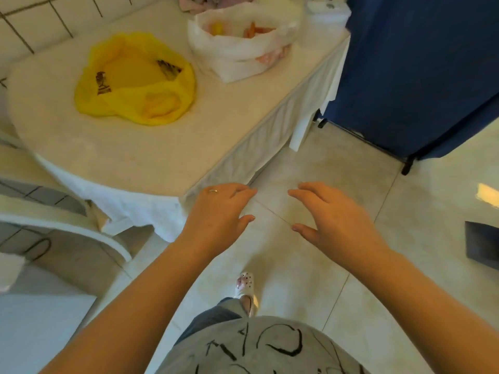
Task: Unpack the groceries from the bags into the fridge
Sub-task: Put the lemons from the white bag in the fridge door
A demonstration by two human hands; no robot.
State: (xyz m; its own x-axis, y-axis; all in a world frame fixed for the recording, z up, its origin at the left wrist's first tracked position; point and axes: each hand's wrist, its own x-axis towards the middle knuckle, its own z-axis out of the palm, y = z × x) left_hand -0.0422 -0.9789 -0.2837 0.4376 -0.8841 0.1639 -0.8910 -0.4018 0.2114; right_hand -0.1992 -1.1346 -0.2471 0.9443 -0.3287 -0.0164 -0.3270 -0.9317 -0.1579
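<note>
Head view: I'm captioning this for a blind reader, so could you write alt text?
Two empty hands, left hand and right hand, reach forward over a tiled floor toward a white-clothed table. On the table lie a flattened yellow bag and an open white plastic bag with orange items inside.

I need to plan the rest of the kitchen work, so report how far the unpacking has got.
Done: the yellow bag lies flattened on the table, apparently emptied. In hand: nothing; the left hand and right hand are both open and empty. Left: the white bag stands open with orange and yellow items inside. No fridge is in view.
</note>
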